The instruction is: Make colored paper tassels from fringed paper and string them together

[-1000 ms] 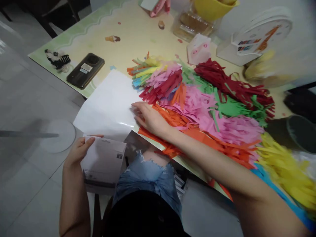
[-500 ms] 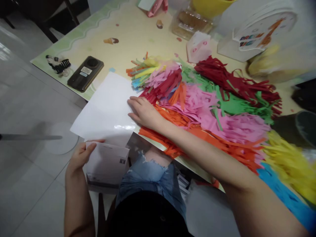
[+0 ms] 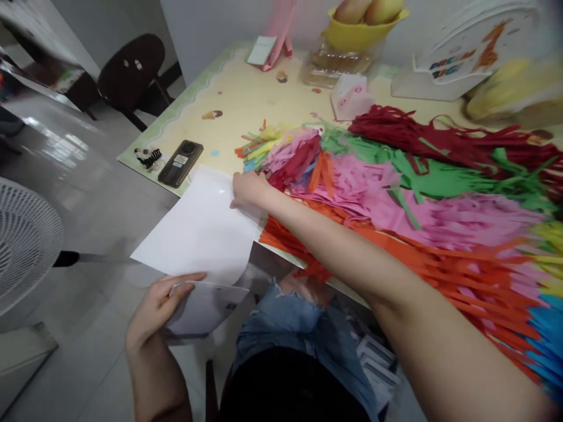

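A glossy white sheet (image 3: 200, 228) lies on the table corner and bends down over the front edge. Below it, my left hand (image 3: 165, 305) pinches a pale sheet with faint print (image 3: 206, 310) between thumb and fingers. Whether the two sheets are joined cannot be made out. My right hand (image 3: 248, 190) is at the white sheet's right edge, with its fingers curled down onto the paper. Fringed tissue paper strips (image 3: 303, 152) in several colours lie just beside that hand, and an orange fringed bundle (image 3: 396, 246) passes under the right forearm.
A phone (image 3: 181, 163) and a hair claw clip (image 3: 147, 157) lie near the table's left edge. Behind stand a clear plastic box (image 3: 336, 64), a yellow bowl (image 3: 365, 32) with fruit and a white holder (image 3: 431, 82). A fan (image 3: 26, 246) stands at the left.
My right hand has gone from lying with fingers spread to curling them at the sheet's edge. The printed sheet in my left hand has tilted. The camera view has shifted up and left.
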{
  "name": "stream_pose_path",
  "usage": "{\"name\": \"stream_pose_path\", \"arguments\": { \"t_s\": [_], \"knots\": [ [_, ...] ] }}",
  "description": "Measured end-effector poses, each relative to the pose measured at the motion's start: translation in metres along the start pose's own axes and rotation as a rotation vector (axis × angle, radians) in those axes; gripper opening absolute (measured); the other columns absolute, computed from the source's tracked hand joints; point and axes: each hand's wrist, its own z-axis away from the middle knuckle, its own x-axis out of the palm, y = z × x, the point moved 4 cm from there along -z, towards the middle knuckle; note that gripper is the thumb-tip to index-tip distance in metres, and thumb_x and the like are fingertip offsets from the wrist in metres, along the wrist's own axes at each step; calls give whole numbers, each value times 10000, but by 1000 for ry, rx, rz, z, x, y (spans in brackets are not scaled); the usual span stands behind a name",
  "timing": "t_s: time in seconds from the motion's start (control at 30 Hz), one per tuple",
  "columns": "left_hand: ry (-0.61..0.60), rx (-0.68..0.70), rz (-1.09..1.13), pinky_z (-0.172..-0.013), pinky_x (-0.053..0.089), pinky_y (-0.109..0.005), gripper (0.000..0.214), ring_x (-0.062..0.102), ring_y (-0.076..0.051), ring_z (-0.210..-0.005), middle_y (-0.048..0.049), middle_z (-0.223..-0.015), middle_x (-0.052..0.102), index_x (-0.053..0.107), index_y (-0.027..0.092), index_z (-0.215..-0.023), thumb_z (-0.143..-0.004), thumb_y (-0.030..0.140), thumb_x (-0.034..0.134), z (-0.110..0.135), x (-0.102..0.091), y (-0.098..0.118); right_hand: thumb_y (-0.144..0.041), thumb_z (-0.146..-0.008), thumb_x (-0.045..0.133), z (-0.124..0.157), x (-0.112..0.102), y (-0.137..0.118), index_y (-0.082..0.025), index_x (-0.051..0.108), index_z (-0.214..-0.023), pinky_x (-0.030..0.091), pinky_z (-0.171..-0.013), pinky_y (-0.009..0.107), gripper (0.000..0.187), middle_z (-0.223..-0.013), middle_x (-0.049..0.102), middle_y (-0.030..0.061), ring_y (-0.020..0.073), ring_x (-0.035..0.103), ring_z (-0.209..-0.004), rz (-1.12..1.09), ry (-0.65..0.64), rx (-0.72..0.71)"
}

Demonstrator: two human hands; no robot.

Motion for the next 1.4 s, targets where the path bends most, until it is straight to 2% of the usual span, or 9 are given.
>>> {"name": "stream_pose_path", "arguments": {
  "t_s": [0.13,0.2,0.3,0.37,0.53,0.7,0.9,1.2,1.4],
  "knots": [
    [98,-44,-49,-777,581,-296,413,757,-234,-839,-76,-1015,806,836,223,-1019,-937,506,547,11,-10,4,-230,-855,704,12,-33,9,-93,713,-1121,514,-944,369,299,-1160,741,159,275,682,-1101,-148,16,-96],
    [159,-28,-50,-746,579,-290,421,757,-237,-833,-81,-1003,807,839,221,-1008,-931,523,556,17,-18,10,-258,-868,674,29,-59,24,-122,733,-1050,542,-844,306,235,-1071,767,95,217,705,-974,-411,30,-169],
    [233,76,-34,-736,582,-276,379,765,-231,-831,-70,-963,811,845,240,-970,-929,508,579,20,-27,24,-340,-777,770,66,-102,52,-142,745,-989,564,-711,295,291,-968,778,74,195,706,-810,-969,25,-245],
    [246,180,-17,-743,589,-276,358,771,-229,-834,-66,-943,811,848,250,-945,-936,491,584,17,-31,35,-378,-669,863,94,-125,68,-158,751,-966,573,-682,292,386,-941,781,66,191,707,-781,-1196,34,-287],
    [207,404,-25,-706,600,-278,312,778,-224,-795,-59,-915,811,845,287,-963,-952,464,588,6,-31,67,-348,-575,932,155,-161,100,-169,754,-929,578,-655,282,435,-847,775,42,182,719,-754,-1326,176,-305],
    [54,594,47,-643,588,-255,266,767,-200,-688,-43,-859,813,824,333,-1061,-965,416,591,7,-22,108,-344,-587,923,199,-170,130,-160,758,-956,566,-596,272,444,-789,768,40,169,712,-678,-1381,264,-253],
    [-93,633,165,-578,566,-278,340,741,-212,-641,-66,-796,800,799,317,-1153,-984,455,538,8,-5,143,-313,-543,936,228,-160,165,-139,759,-980,570,-566,253,503,-818,792,67,169,712,-643,-1538,301,-207],
    [-84,682,93,-601,567,-270,300,732,-191,-633,-48,-803,802,812,320,-1111,-983,437,566,3,8,179,-291,-574,897,260,-153,194,-164,753,-952,589,-588,290,424,-814,795,51,175,712,-633,-1531,405,-153],
    [-118,805,140,-626,564,-244,310,740,-174,-677,-73,-919,812,796,241,-1158,-1000,350,552,-1,10,187,-300,-564,925,263,-151,199,-173,737,-936,560,-572,239,435,-819,796,38,148,706,-622,-1545,424,-89]
  ]
}}
